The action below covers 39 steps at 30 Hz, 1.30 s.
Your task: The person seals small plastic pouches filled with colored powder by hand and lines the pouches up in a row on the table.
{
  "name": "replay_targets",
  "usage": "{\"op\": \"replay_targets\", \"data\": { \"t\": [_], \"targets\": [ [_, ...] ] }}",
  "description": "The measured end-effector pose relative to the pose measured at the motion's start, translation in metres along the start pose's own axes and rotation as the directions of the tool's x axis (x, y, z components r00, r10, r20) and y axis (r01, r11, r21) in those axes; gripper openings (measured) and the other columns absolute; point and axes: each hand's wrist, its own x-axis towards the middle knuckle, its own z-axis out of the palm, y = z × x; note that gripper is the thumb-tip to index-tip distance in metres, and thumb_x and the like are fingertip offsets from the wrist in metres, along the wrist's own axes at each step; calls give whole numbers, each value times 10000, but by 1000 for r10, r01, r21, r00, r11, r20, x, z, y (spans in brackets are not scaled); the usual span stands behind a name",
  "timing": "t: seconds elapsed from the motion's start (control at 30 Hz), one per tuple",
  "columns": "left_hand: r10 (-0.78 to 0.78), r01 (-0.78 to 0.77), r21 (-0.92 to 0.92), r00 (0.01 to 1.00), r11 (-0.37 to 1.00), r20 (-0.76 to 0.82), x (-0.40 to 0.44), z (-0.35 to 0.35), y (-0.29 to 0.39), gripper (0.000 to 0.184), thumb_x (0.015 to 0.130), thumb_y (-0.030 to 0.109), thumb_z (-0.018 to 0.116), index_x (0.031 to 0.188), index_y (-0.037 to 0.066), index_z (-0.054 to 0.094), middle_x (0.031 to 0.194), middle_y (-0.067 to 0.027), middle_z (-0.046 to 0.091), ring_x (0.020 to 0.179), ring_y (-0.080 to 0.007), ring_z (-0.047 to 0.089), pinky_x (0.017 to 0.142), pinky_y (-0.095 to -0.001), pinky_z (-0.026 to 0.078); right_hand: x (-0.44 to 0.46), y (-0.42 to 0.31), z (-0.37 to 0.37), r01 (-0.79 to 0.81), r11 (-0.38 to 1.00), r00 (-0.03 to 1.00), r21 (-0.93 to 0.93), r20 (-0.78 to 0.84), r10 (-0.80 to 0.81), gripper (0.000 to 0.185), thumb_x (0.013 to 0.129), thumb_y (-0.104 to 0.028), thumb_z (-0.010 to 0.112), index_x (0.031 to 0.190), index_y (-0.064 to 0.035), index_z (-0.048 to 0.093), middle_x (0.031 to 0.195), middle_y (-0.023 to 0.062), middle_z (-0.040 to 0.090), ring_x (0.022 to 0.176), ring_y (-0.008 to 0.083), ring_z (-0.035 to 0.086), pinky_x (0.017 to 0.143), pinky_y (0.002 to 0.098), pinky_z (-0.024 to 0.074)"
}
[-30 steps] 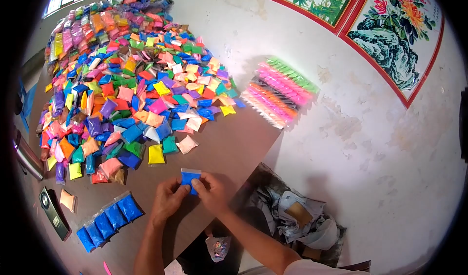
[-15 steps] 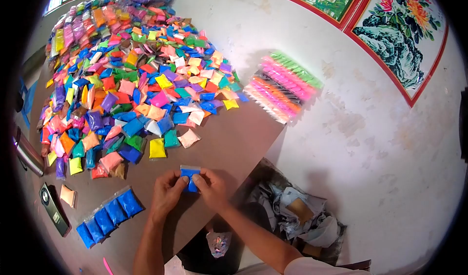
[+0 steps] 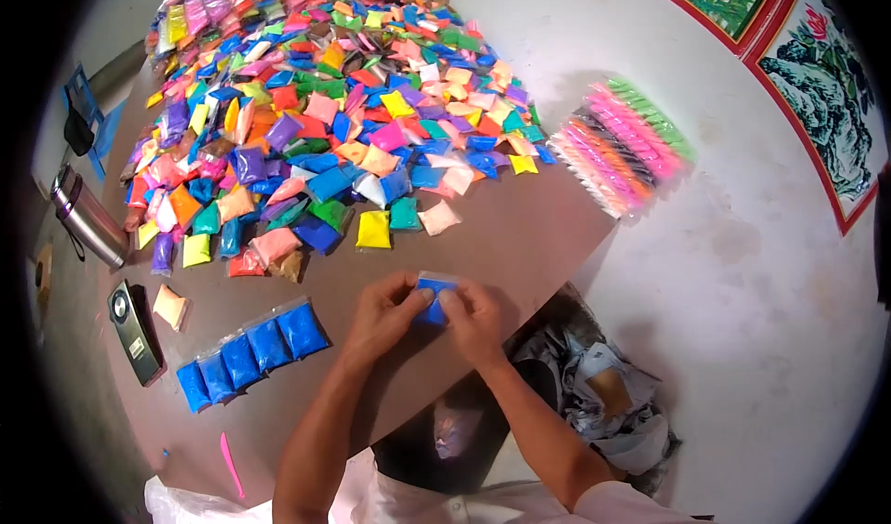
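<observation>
Head view shows two hands, the left hand (image 3: 383, 312) and the right hand (image 3: 476, 315), clamped together on one blue packet (image 3: 436, 284). Both thumbs press on its front; the fingers behind are mostly hidden, so I cannot tell exactly how they hold. This packet is just over the brown table (image 3: 534, 232), perhaps touching it. Its long axis runs roughly from 12 to 6 o'clock, and its clear strip points to 12.

From this packet, between 8 and 9 o'clock, lie five joined blue packets (image 3: 240, 362) in one row, whose long axis goes from 8 to 2 o'clock. Near 9 o'clock are one peach packet (image 3: 170, 307) and, just beside it, one phone (image 3: 136, 334). One metal flask (image 3: 91, 216) stands between 9 and 10. One pink stick (image 3: 231, 465) lies near 8. At 11 is one large heap of coloured packets (image 3: 316, 134), too many for counting. Between 1 and 2 is one striped bundle (image 3: 622, 148), and at 4 are crumpled sheets (image 3: 608, 403), below the table's edge.
</observation>
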Motion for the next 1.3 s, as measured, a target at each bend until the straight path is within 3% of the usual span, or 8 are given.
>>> {"op": "replay_targets", "data": {
  "t": [0.23, 0.53, 0.63, 0.87, 0.93, 1.07, 1.13, 1.3],
  "targets": [
    [-26, 25, -49, 1000, 999, -8, 2, 3, 1, 185, 981, 146, 696, 1089, -2, 726, 954, -15, 711, 862, -70, 622, 781, -240, 505, 1, -2, 0, -5, 999, 1000, 42, 20, 4, 218, 1028, -206, 640, 1137, -20, 674, 915, -22, 639, 803, 40, 560, 712, 228, 472],
    [-4, 5, 92, 1000, 996, -4, 2, -1, 0, 199, 977, 172, 699, 1072, 1, 737, 898, 11, 704, 812, -59, 605, 740, -235, 502, 0, 2, -3, -34, 999, 999, 12, 8, 34, 224, 1023, -202, 652, 1132, -8, 676, 924, -18, 644, 822, 60, 583, 742, 231, 488],
    [-12, 12, 83, 1000, 996, -7, 1, 4, 3, 198, 975, 172, 699, 1066, 1, 741, 886, 17, 696, 804, -55, 598, 726, -237, 496, 0, 0, -6, 24, 994, 1000, -108, -8, -25, 218, 1026, -199, 649, 1123, -7, 679, 924, -17, 642, 820, 61, 581, 738, 229, 486],
    [13, -13, -2, 1000, 1000, 21, 3, -2, -12, 193, 981, 169, 685, 1051, -4, 734, 879, 19, 680, 797, -54, 585, 705, -238, 482, -2, -7, 1, -8, 995, 1000, -97, -8, 7, 216, 1028, -188, 640, 1138, -6, 677, 945, -4, 646, 846, 66, 581, 760, 240, 489],
    [-3, 3, -45, 1000, 999, -9, 2, 0, -4, 178, 972, 149, 683, 1035, -12, 728, 871, 19, 677, 791, -55, 578, 699, -236, 478, -1, -15, 6, 78, 997, 996, -11, 44, -77, 223, 1029, -177, 629, 1166, -5, 667, 965, 5, 648, 865, 70, 584, 778, 250, 494],
    [22, -22, -2, 999, 1000, -48, 4, 4, 0, 176, 963, 147, 694, 1027, -13, 728, 897, 1, 694, 821, -66, 598, 729, -248, 495, -1, -3, -1, 7, 1000, 995, -11, 98, -6, 229, 1028, -159, 622, 1191, -2, 657, 980, 9, 652, 870, 74, 591, 786, 253, 497],
    [36, -36, -5, 998, 999, -50, 5, 3, -3, 179, 958, 148, 700, 1027, -15, 729, 907, -6, 701, 830, -71, 606, 740, -253, 502, -1, -3, -1, 28, 994, 997, -103, 75, -20, 223, 1026, -149, 623, 1189, 1, 655, 982, 8, 654, 879, 76, 594, 789, 255, 497],
    [68, -65, 63, 997, 996, -39, 6, -1, -8, 186, 937, 139, 713, 1043, -11, 736, 906, -25, 720, 829, -76, 619, 743, -265, 514, 1, -3, 1, 58, 994, 993, -98, 104, -48, 217, 1023, -145, 627, 1180, 3, 658, 967, 5, 657, 876, 73, 597, 792, 257, 501]
  ]
}}
